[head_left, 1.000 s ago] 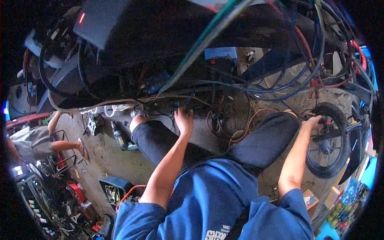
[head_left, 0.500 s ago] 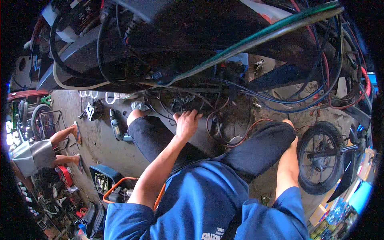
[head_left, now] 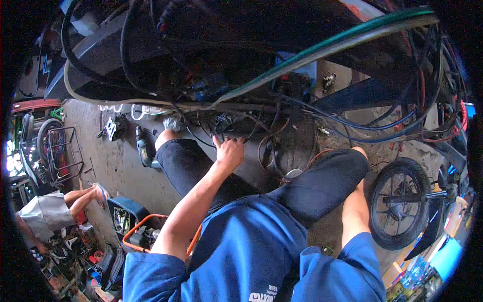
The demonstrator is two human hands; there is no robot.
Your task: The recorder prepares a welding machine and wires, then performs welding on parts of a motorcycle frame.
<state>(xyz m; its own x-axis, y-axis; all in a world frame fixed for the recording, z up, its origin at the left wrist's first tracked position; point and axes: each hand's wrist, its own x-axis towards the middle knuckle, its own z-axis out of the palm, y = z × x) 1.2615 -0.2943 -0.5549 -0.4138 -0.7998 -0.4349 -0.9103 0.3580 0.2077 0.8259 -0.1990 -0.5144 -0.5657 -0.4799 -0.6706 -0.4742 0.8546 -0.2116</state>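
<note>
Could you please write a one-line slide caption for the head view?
Left hand reaches into the wires under a vehicle; right arm extends beside a wheel.

The scene is seen through one head-worn fisheye camera, aimed steeply down over the blue shirt [head_left: 251, 251] and knees. The wiring [head_left: 236, 121] is viewed from close above at arm's reach. Straight edges are bent toward the dark round rim. The wheel [head_left: 397, 201] is caught at right.
</note>
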